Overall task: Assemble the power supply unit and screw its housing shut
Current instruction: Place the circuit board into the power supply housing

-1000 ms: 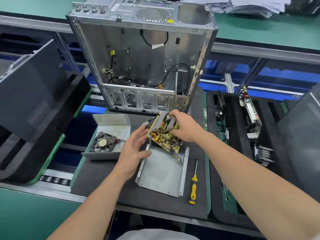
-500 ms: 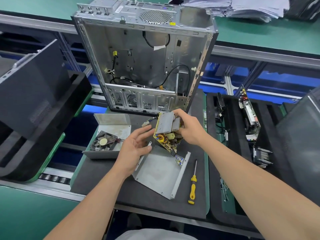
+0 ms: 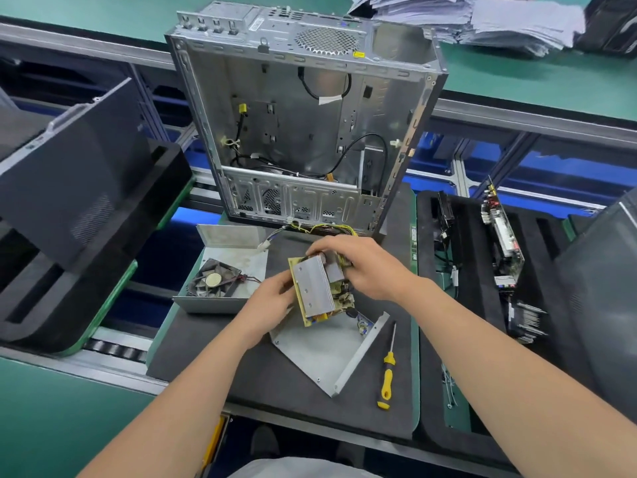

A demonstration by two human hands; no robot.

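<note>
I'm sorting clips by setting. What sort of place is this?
Probably a computer assembly line: an open computer case stands on a black mat, conveyor rollers lie alongside, and a foam tray holds a circuit board.

No words or numbers can be read. The white label and yellow sticker on the computer case are too blurry.

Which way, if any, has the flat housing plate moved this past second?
Yes. The housing plate turned clockwise: its right flange, earlier nearly parallel to the yellow screwdriver, now slants away from it.
</note>
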